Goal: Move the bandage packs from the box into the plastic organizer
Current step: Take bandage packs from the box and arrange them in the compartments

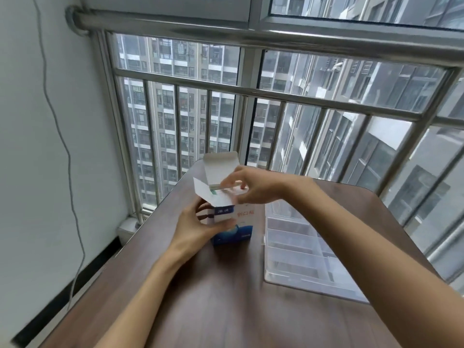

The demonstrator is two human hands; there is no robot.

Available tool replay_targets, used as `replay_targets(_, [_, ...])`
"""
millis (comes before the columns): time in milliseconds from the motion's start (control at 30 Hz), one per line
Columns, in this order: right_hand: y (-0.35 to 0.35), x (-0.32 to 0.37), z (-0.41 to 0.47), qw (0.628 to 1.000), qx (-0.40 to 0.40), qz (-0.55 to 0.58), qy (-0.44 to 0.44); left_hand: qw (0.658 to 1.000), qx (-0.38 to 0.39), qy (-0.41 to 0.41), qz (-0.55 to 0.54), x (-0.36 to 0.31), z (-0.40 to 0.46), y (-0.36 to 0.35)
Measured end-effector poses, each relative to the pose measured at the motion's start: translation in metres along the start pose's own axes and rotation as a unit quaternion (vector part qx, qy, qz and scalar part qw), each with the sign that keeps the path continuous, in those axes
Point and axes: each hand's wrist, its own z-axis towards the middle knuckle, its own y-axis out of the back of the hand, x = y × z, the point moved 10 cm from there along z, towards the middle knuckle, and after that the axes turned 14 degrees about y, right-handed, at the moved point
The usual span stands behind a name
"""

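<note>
Now the left hand [198, 223] grips the upright blue-and-white cardboard box [232, 222], the right hand [247, 187] pinches bandage packs [227, 190] at its open top, and should lift straight before carrying toward the clear plastic organizer [298, 247] at three o'clock.

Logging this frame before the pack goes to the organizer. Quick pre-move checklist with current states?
1. Box flaps open: ok, top flaps stand up.
2. Box steadied: ok, left hand grips its side on the table.
3. Pack gripped: cannot tell. Right hand has its fingers at the box mouth around something pale, blurred.
4. Plastic organizer within reach: ok, it lies just right of the box.
5. Organizer open to receive: cannot tell, clear plastic hides whether a lid is on.
6. Path from box to organizer: ok, nothing stands between them.
</note>
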Motion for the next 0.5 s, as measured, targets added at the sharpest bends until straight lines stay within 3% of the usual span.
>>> replay_targets(100, [-0.001,-0.003,0.001,0.998,0.047,0.035,-0.038,1.0,-0.024,0.0,0.02,0.002,-0.002,0.004])
replay_targets(200, [0.003,-0.005,0.002,0.998,0.037,0.003,-0.041,0.999,-0.033,-0.003,0.032,0.0,-0.004,0.005])
replay_targets(367, [0.018,0.009,0.009,0.988,-0.064,-0.14,0.024,0.999,-0.041,0.01,0.024,0.004,-0.001,0.008])
replay_targets(500, [0.023,0.011,0.008,0.978,-0.124,-0.153,0.063,0.999,-0.039,0.01,0.013,0.005,0.0,0.006])
